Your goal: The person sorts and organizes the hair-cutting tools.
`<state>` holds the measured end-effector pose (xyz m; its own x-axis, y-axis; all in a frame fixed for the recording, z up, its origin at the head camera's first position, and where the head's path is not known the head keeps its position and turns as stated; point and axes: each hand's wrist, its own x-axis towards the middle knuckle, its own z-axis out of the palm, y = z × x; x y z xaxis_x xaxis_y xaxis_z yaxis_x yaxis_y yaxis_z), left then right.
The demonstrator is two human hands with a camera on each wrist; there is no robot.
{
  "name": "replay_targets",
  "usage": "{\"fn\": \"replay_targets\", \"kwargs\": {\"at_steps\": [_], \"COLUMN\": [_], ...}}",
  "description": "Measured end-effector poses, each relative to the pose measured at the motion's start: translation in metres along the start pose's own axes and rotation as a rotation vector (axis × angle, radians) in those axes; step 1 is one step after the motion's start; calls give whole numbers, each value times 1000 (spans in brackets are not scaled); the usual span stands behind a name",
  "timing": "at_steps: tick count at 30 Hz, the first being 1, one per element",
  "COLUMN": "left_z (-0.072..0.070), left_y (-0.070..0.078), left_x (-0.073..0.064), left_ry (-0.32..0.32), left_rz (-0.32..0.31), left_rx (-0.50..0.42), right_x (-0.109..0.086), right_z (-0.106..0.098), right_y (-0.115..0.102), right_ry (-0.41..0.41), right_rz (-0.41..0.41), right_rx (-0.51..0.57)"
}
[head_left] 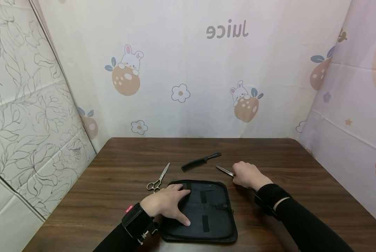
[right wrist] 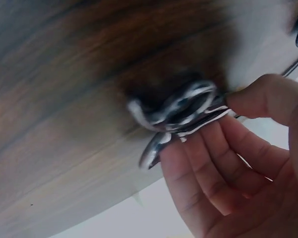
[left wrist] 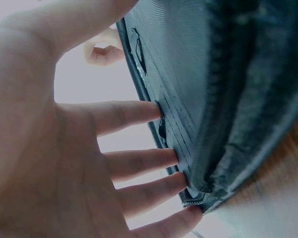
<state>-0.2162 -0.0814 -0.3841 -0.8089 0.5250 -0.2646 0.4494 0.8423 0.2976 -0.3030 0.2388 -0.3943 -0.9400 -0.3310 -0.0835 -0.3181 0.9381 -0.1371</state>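
Observation:
My left hand (head_left: 165, 202) rests on the left side of an unzipped black case (head_left: 217, 224), its fingers spread. In the left wrist view those straight fingers touch the zippered edge of the case (left wrist: 179, 64). Off to the right, my right hand (head_left: 247, 175) pinches a pair of silver scissors (head_left: 224, 170), whose blades point to the far left. The right wrist view shows the finger loops of the scissors (right wrist: 188, 106) between thumb and fingertips, somewhat blurred. Elastic straps (head_left: 205, 223) cross the inside of the case.
A second pair of silver scissors (head_left: 164, 172) lies beyond the left hand, at the case's far left corner. Behind the case a black comb (head_left: 195, 163) lies slantwise on the brown wooden table (head_left: 118, 168). Printed curtains (head_left: 181, 52) hang behind and along the sides.

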Motion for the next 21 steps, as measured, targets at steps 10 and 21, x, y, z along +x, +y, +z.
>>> {"fn": "replay_targets", "kwargs": {"at_steps": [10, 21], "left_z": [1, 2], "left_y": [0, 0], "left_x": [1, 4], "left_ry": [-11, -6], "left_rz": [-2, -8], "left_rx": [-1, 24], "right_x": [2, -4], "right_z": [8, 5], "right_y": [7, 7], "right_ry": [22, 55], "right_rz": [-41, -75], "right_rx": [-7, 17]}}
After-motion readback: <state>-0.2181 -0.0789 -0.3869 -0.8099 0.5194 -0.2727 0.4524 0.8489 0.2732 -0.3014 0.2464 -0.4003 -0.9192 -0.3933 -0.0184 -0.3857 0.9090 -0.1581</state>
